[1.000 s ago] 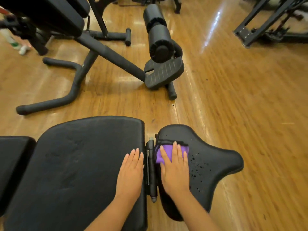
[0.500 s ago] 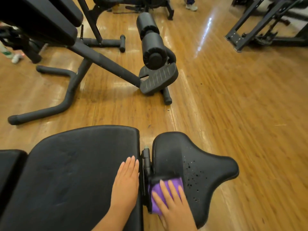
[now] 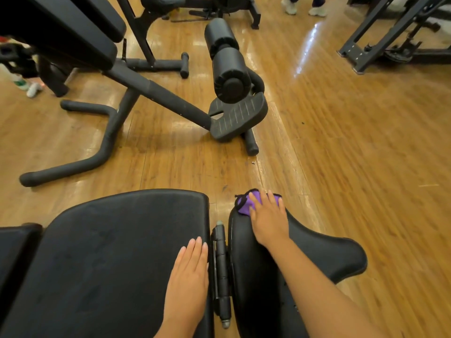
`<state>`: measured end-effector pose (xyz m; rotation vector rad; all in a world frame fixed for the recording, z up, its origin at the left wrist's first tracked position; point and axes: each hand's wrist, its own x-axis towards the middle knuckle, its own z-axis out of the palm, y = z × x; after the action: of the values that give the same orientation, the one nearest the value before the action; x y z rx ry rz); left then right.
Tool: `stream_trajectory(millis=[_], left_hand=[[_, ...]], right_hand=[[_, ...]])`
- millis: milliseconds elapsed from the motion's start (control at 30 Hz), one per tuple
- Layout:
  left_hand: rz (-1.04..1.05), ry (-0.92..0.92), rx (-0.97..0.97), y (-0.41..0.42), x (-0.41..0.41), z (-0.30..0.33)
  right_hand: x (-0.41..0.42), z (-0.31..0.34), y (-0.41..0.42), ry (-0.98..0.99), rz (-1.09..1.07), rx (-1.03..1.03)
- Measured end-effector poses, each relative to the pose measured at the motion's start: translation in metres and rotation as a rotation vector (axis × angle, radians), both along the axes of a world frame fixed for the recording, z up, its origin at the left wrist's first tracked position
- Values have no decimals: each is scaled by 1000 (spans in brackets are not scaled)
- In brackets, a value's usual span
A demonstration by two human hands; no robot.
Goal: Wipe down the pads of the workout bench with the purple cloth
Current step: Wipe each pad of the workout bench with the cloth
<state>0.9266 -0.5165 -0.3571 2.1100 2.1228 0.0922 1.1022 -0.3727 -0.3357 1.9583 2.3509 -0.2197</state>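
Note:
The workout bench fills the bottom of the view. Its large black back pad [image 3: 109,252] lies on the left and the smaller black seat pad [image 3: 324,250] on the right, with a hinge bar [image 3: 222,272] between them. My right hand [image 3: 268,218] presses the purple cloth [image 3: 245,203] flat against the far edge of the seat pad; the fingers cover most of the cloth. My left hand [image 3: 189,281] rests flat, palm down, on the back pad's right edge beside the hinge.
Another black exercise machine [image 3: 151,91] with foam rollers [image 3: 227,62] and a footplate [image 3: 238,118] stands on the wooden floor ahead. A metal frame [image 3: 380,42] sits at the top right. A person's shoes [image 3: 302,8] show at the top. Bottles [image 3: 26,85] stand far left.
My right hand slid the cloth from the near side of the seat pad forward to its far edge. The left hand stayed flat on the back pad.

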Motion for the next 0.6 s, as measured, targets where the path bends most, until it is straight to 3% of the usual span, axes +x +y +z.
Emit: stream_trajectory(millis=[133,367,500,600], left_hand=[[8,7,10,1,2,2],[31,1,12,1,4,2],[36,11,20,0,4,1],[45,2,38,0,6,3]], right_hand=[[18,0,-14,33,111,35],[68,-24,-143,124,191,149],[71,-39,-200,165,167,245],[70,-37,-198,157,125,197]])
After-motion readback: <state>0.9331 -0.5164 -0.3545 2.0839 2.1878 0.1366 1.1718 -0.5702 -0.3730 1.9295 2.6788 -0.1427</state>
